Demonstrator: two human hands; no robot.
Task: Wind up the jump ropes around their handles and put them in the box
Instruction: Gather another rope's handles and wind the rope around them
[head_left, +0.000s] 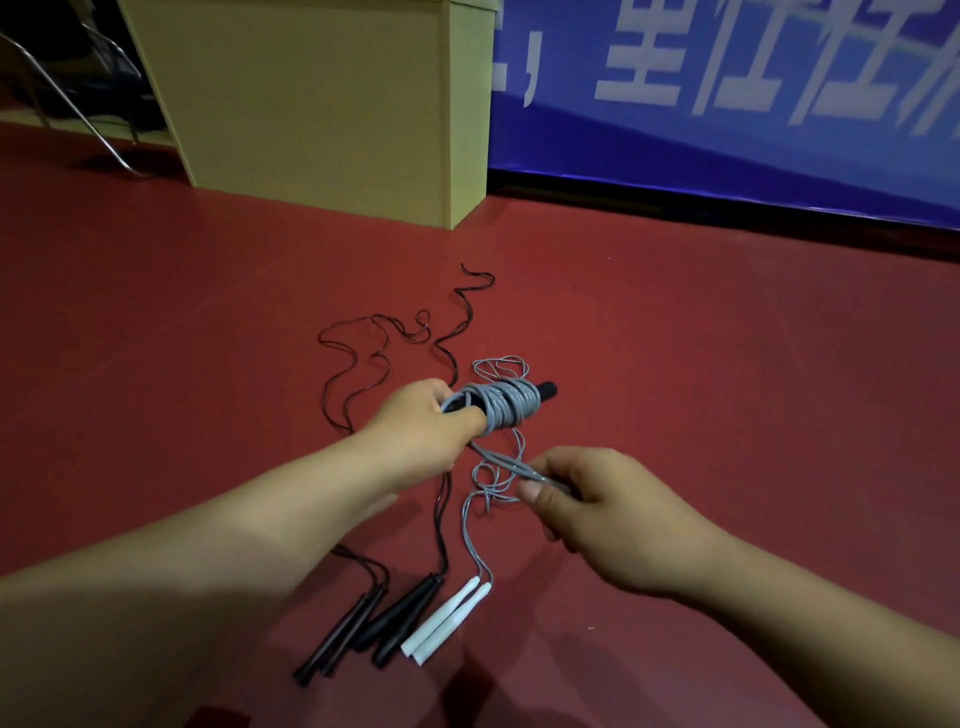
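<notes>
Mid-wind on grey cord jump rope (506, 408), coiled round black plastic handles (545, 389) above red floor (727, 364). Left hand (421, 421) curled round handle end; right hand (597, 512) pinching slack cord. Next, probably: more turns, tail tucked. Box unseen. Other ropes' white handles (447, 623) lying unwound on floor.

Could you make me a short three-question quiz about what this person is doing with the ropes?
1. True or false: the left hand grips black handles wrapped in grey rope.
2. What do the right hand's fingers pinch? A) a white handle B) loose grey rope C) nothing
3. What colour are the handles lying nearest the right arm?

Key: 1 true; 2 B; 3 white.
</notes>
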